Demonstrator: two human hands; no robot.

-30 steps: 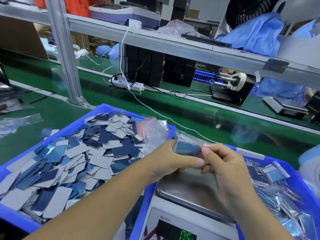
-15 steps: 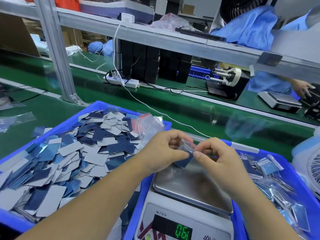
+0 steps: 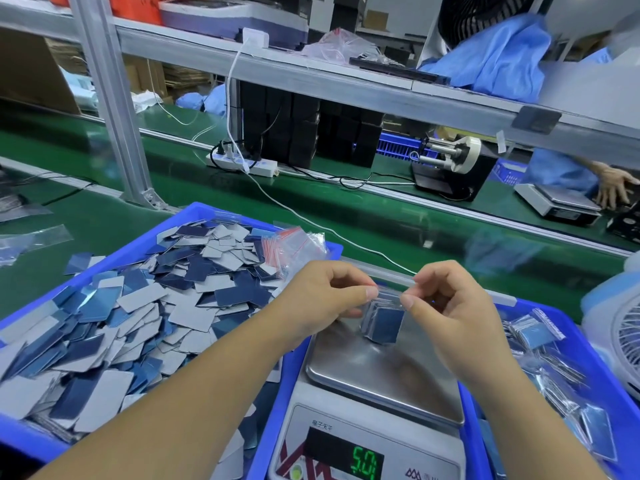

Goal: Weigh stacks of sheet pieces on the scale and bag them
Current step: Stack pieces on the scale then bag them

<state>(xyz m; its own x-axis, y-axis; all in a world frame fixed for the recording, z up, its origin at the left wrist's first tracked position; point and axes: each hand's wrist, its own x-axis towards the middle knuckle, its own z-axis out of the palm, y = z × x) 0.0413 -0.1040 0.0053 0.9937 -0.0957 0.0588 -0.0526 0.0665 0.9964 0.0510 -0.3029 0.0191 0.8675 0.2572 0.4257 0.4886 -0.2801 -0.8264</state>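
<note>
My left hand [image 3: 325,296] and my right hand [image 3: 446,303] pinch the top edge of a small clear bag [image 3: 382,322] from either side. A stack of blue sheet pieces sits inside the bag, which hangs just above the steel pan of the scale [image 3: 381,375]. The scale's green display [image 3: 362,462] is lit. A blue tray [image 3: 194,216] on the left holds a heap of loose blue and grey sheet pieces [image 3: 138,306]. A bundle of empty red-striped bags [image 3: 294,244] lies at that tray's far right corner.
A second blue tray [image 3: 595,351] on the right holds several filled bags. A white fan [image 3: 623,334] stands at the right edge. Beyond runs a green conveyor [image 3: 346,209] with a power strip, cables and a metal post. Another person's hand [image 3: 613,185] rests by a far scale.
The bag went from being held up at an angle to hanging upright between both hands over the pan. Both hands now pinch its top edge. The camera view drifted slightly.
</note>
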